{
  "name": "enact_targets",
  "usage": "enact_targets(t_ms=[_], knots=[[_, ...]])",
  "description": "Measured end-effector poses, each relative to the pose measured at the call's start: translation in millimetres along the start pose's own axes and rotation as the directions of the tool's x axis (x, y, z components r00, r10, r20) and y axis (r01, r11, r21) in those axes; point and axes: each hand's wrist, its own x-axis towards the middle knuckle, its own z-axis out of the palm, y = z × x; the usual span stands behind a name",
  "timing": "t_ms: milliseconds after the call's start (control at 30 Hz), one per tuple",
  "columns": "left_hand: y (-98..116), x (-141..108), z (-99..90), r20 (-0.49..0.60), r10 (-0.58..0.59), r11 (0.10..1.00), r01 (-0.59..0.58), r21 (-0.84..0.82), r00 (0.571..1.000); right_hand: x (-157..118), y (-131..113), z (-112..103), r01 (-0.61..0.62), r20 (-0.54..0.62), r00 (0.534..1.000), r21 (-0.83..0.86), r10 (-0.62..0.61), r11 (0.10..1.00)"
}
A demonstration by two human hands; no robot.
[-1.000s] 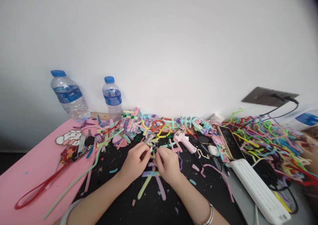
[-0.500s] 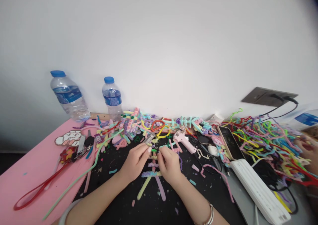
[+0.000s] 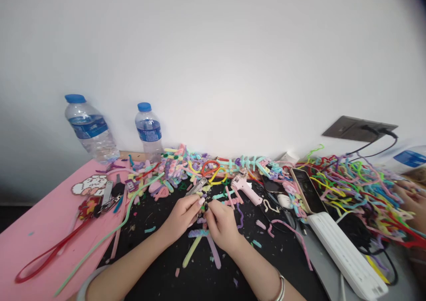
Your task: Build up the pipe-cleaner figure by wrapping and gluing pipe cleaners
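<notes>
White wall, littered table: two hands meet over a fuzzy figure

Plain white wall (image 3: 216,70) rises behind the table (image 3: 156,274), with a dark socket plate (image 3: 346,128) on it at two o'clock from the hands. Against its foot lean or stand clear, blue-capped containers: one tilted bottle (image 3: 89,128) at ten, another bottle (image 3: 148,131) near eleven; I cannot read a liquid level in either. A third bottle (image 3: 411,158), cut by the frame, lies just short of three. At three, near the hands, sits a closed white case (image 3: 284,201), contents hidden.

The tabletop is black at centre, strewn with snippets, and pink toward nine. A glue gun (image 3: 246,190) lies at two; a white power strip (image 3: 348,254) at four.

Left hand (image 3: 184,214) and right hand (image 3: 222,223) come together, fingertips pinched on the upper end of the fuzzy-stem figure (image 3: 199,233), covering it; its two legs splay toward six.
</notes>
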Motion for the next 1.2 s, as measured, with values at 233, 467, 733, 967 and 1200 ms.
enact_targets(t_ms=[233, 467, 733, 967, 1200], knots=[[2.9, 0.9, 1.6, -0.033, 0.031, 0.996, -0.028, 0.079, 0.999, 0.1, -6.1, 0.8, -0.033, 0.017, 0.999, 0.052, 0.032, 0.998], [4.0, -0.9, 2.1, -0.037, 0.033, 0.998, -0.031, 0.052, 0.999, -1.5, -1.1, 3.4, -0.104, -0.033, 0.994, 0.051, 0.106, 0.993], [7.3, -0.7, 1.0, -0.074, 0.238, 0.893, -0.188, 0.409, 0.968, -0.4, -2.9, 3.3, -0.112, -0.017, 0.993, 0.041, 0.113, 0.993], [5.7, -2.5, -1.3, -0.051, 0.302, 0.825, -0.234, 0.515, 0.952, 0.7, -3.1, 2.6, -0.049, 0.01, 0.999, 0.012, 0.049, 0.999], [9.1, -1.0, 0.2, -0.071, 0.25, 0.892, -0.201, 0.405, 0.966, 0.4, -3.2, 2.4, -0.065, -0.012, 0.998, -0.015, 0.065, 0.998]])
